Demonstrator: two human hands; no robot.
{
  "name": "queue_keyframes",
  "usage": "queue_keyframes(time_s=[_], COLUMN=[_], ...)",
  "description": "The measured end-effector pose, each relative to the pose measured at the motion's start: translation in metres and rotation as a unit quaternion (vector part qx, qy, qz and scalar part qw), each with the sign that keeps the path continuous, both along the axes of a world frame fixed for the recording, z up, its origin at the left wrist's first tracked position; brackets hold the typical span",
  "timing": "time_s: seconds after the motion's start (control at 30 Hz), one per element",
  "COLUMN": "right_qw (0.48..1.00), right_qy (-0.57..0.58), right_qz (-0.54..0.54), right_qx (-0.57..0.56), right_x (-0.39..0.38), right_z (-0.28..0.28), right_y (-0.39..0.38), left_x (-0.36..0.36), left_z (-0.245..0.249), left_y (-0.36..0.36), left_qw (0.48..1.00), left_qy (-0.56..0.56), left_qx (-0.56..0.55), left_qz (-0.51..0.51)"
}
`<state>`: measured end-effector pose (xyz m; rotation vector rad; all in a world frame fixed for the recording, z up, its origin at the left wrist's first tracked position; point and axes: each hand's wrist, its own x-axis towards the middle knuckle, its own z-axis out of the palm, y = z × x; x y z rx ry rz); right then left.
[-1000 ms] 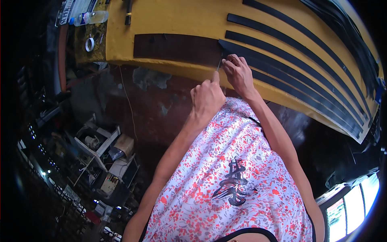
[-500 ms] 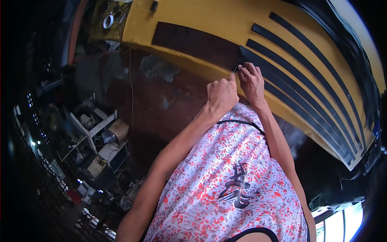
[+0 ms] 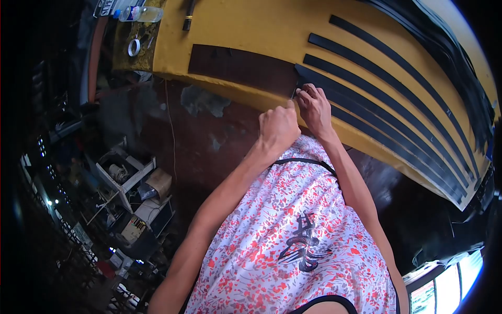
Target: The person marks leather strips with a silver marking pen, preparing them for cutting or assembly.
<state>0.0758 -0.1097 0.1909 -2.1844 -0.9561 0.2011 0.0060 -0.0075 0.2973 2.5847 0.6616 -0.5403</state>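
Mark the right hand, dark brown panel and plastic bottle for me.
Right hand [image 3: 316,110]: head view, back of hand.
Dark brown panel [image 3: 244,69]: head view, middle of face.
Plastic bottle [image 3: 147,14]: head view, clear body.

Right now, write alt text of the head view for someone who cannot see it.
A person's left hand and right hand work close together at the near edge of a yellow work surface, a thin item too small to identify between them. A dark brown panel lies left of the hands; long black strips lie to the right.

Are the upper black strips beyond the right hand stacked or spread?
Spread out side by side: bands of the yellow work surface show between the upper black strips.
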Motion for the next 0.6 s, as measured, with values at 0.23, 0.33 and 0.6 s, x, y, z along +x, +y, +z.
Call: queue_keyframes(time_s=[0.23,0.33,0.6], right_qw=[1.000,1.000,1.000], right_qy=[0.013,0.003,0.006], right_qz=[0.003,0.006,-0.005], right_qx=[-0.001,-0.004,0.005], right_x=[0.000,0.001,0.001], right_z=[0.000,-0.001,-0.001], right_y=[0.001,0.000,0.000], left_x=[-0.010,-0.019,-0.021], left_z=[-0.004,-0.008,-0.001], left_y=[0.003,-0.004,-0.005], left_qw=[0.999,0.999,0.999], left_qy=[-0.033,-0.032,-0.039], left_qx=[-0.005,-0.001,-0.001], left_qz=[0.018,0.012,0.009])
